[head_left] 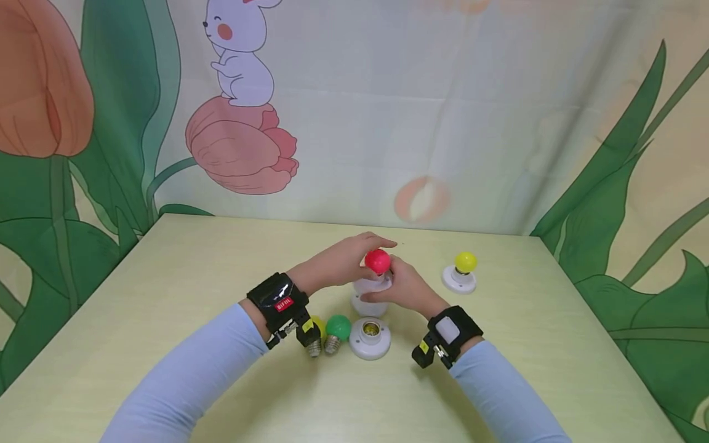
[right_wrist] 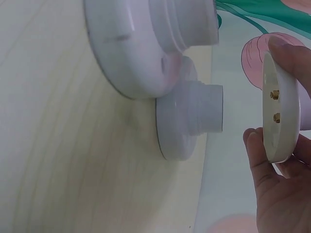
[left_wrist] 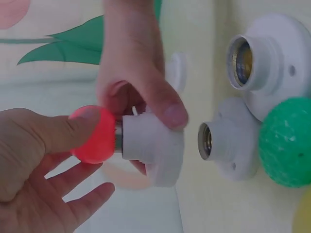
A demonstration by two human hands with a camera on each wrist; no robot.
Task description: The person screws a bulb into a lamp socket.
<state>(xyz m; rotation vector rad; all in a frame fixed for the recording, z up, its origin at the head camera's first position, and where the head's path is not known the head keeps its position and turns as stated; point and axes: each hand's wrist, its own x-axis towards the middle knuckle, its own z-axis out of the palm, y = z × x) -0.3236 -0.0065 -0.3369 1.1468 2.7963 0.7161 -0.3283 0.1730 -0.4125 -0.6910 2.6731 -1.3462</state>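
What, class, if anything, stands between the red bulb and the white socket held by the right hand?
Nothing visible does. The left hand pinches the red bulb, its metal base at the mouth of the white socket, which the right hand grips by its flange.

A pale yellow wood-grained tabletop (head_left: 543,314) spans the lower frame; behind hangs a creased whitish cloth backdrop (head_left: 360,123), a printed white rabbit (head_left: 245,74) upper left.

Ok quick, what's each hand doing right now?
Left hand: closed, pinching the red bulb.
Right hand: closed, holding the raised white socket.
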